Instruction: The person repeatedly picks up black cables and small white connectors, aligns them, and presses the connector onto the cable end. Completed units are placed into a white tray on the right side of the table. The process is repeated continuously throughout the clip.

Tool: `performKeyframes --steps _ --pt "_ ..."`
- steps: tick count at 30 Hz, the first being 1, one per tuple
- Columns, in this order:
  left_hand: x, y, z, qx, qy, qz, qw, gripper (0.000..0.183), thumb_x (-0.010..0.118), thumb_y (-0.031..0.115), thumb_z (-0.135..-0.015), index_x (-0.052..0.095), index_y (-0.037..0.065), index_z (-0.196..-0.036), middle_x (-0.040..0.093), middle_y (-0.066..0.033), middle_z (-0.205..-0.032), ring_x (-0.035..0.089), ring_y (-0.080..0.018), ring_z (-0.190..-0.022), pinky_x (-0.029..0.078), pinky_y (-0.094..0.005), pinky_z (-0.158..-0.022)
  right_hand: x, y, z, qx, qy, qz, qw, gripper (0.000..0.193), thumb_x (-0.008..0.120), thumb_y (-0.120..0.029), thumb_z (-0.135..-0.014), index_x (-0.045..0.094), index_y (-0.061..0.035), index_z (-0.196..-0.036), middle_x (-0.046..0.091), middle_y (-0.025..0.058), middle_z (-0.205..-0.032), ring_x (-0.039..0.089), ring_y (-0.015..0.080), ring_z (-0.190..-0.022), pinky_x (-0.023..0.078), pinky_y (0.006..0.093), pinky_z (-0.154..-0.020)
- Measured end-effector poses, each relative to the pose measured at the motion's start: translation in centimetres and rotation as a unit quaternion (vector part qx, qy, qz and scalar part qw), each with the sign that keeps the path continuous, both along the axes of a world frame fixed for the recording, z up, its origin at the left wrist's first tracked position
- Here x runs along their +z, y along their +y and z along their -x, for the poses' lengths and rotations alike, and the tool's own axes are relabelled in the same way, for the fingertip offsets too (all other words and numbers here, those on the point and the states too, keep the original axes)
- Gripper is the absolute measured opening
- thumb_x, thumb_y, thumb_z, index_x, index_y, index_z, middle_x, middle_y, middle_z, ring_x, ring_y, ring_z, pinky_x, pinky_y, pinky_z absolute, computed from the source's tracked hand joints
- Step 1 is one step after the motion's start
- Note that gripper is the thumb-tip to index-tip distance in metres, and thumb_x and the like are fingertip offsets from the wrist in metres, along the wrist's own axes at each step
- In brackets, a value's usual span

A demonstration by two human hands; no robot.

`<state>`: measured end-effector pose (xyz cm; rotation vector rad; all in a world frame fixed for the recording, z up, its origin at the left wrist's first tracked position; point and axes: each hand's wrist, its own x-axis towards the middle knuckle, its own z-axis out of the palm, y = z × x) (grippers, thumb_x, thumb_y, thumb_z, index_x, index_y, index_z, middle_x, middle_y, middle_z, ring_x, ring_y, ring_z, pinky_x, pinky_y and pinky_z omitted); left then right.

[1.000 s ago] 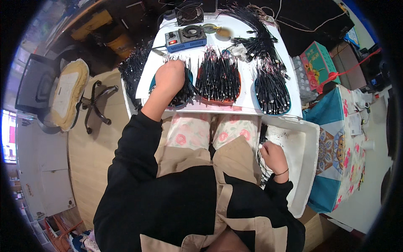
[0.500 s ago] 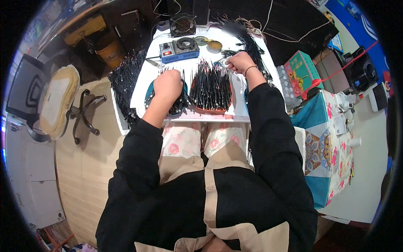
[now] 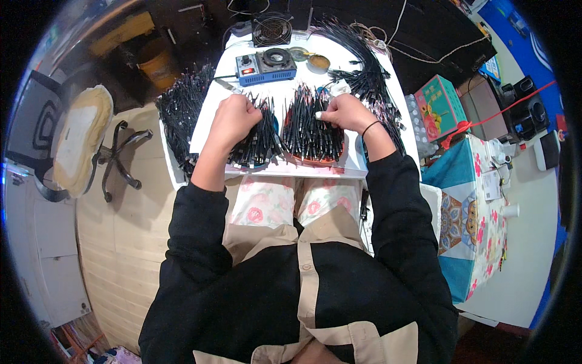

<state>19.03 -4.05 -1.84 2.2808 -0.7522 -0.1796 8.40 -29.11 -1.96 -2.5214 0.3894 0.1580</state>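
Note:
My left hand (image 3: 236, 119) is closed in a fist at the left side of a bundle of short black cables (image 3: 253, 145) in a blue container. What its fingers hold, if anything, is hidden. My right hand (image 3: 348, 114) pinches at the right side of a second bundle of black cables (image 3: 312, 130), which stands upright in an orange container (image 3: 321, 161). A small white spot shows at its fingertips; whether a cable is between them I cannot make out. Both bundles rest side by side at the near edge of the white table (image 3: 339, 172).
Behind the bundles are a blue box with a dial and lit switch (image 3: 265, 68), a round tin (image 3: 318, 64) and a black fan (image 3: 271, 30). More black cables lie in piles at the left (image 3: 182, 112) and right (image 3: 379, 91). A green-and-pink carton (image 3: 438, 106) stands farther right.
My right hand has come nearer and slightly left, from beyond the orange container to the side of its bundle. My left hand stays closed by the left bundle. The view has shifted slightly.

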Motion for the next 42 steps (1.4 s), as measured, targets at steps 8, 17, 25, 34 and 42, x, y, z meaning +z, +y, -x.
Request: performKeyframes --steps 8,17,25,34,42 --pt "-0.3 1.4 -1.1 -0.025 0.083 0.057 0.995 0.02 0.062 0.004 -0.074 0.067 -0.006 -0.091 0.065 -0.0125 -0.067 0.064 -0.017 -0.062 0.05 -0.0287 -0.062 1.5 -0.3 1.3 -0.013 -0.033 -0.021 0.999 0.024 0.064 -0.021 -0.074 0.066 0.002 -0.067 0.065 0.0135 -0.063 0.065 0.0246 -0.061 0.051 0.0336 -0.064" --pt "1.9 2.8 1.7 -0.035 0.392 0.331 0.858 0.016 0.051 -0.005 -0.085 0.055 -0.006 -0.1 0.063 -0.0102 -0.078 0.057 -0.0104 -0.061 0.046 -0.0198 -0.056 5.3 1.2 4.3 -0.098 -0.267 0.164 0.945 0.015 0.064 -0.015 -0.078 0.063 -0.0005 -0.078 0.065 0.0171 -0.075 0.065 0.0331 -0.073 0.051 0.0397 -0.067" --pt "4.2 3.2 9.5 -0.139 0.35 0.434 0.818 0.012 0.042 0.012 -0.098 0.045 0.001 -0.103 0.056 -0.0055 -0.07 0.036 -0.0029 -0.051 0.03 -0.0159 -0.047 3.9 0.3 6.0 -0.105 -0.296 0.274 0.909 0.008 0.062 -0.012 -0.078 0.063 -0.0036 -0.079 0.065 0.0166 -0.077 0.065 0.0334 -0.074 0.052 0.0416 -0.066" --pt "2.7 3.9 11.9 -0.098 0.389 0.437 0.805 0.009 0.047 0.009 -0.096 0.051 0.0 -0.095 0.057 -0.0064 -0.068 0.035 -0.0016 -0.047 0.025 -0.0154 -0.043 -0.5 0.1 5.8 -0.047 -0.203 0.126 0.97 0.018 0.063 -0.019 -0.075 0.068 -0.0023 -0.081 0.066 0.0178 -0.08 0.065 0.0338 -0.076 0.052 0.0404 -0.073" --pt "0.8 3.5 11.1 -0.089 0.39 0.449 0.799 0.009 0.051 0.008 -0.094 0.051 0.0 -0.095 0.058 -0.0061 -0.067 0.033 -0.0008 -0.045 0.023 -0.0161 -0.042 -2.1 1.2 0.1 -0.137 -0.137 0.121 0.974 0.028 0.064 -0.029 -0.075 0.068 -0.0018 -0.078 0.066 0.0209 -0.082 0.065 0.0369 -0.079 0.052 0.0428 -0.074"
